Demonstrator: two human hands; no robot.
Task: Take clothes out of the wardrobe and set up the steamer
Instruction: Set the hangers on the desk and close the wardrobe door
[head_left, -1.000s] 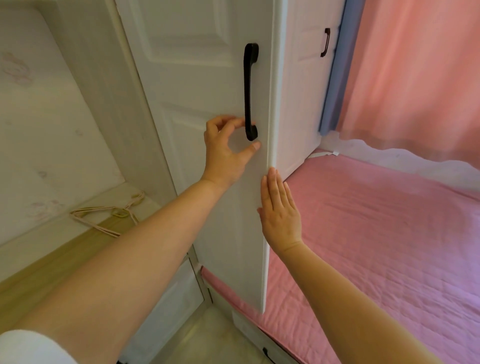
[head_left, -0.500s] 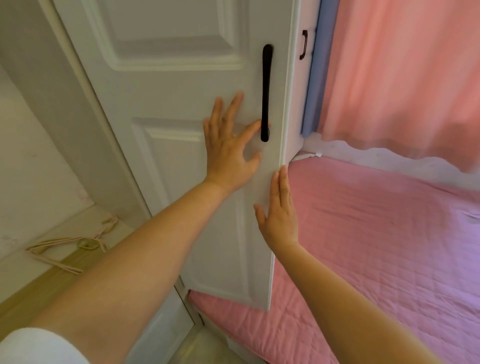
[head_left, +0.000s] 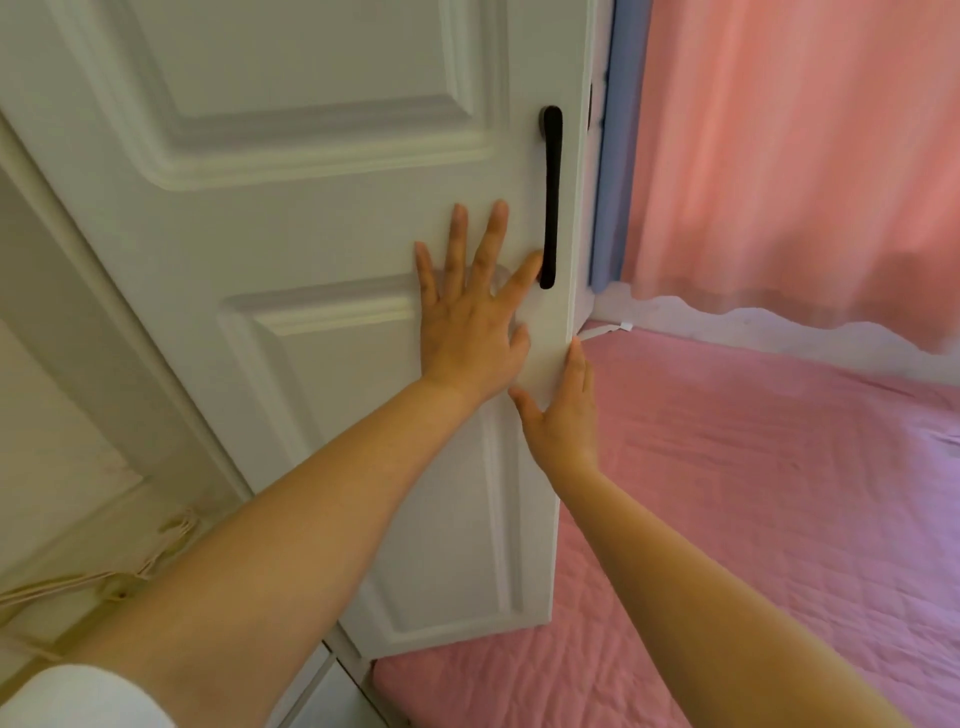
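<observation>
**Wardrobe door pressed by two flat hands**

The white wardrobe door (head_left: 322, 270) is met by the left hand (head_left: 467, 317), whose grip is spread flat on the panel beside the black handle (head_left: 550, 197). The right hand (head_left: 563, 410) is laid with straight fingers along the door's free edge, nothing being pinched. No clothes or steamer are seen; only pale hangers (head_left: 93, 577) are visible inside at lower left. Steady, even pressure is advised, with fingertips kept clear of the closing edge above the pink bed (head_left: 753, 493).
</observation>
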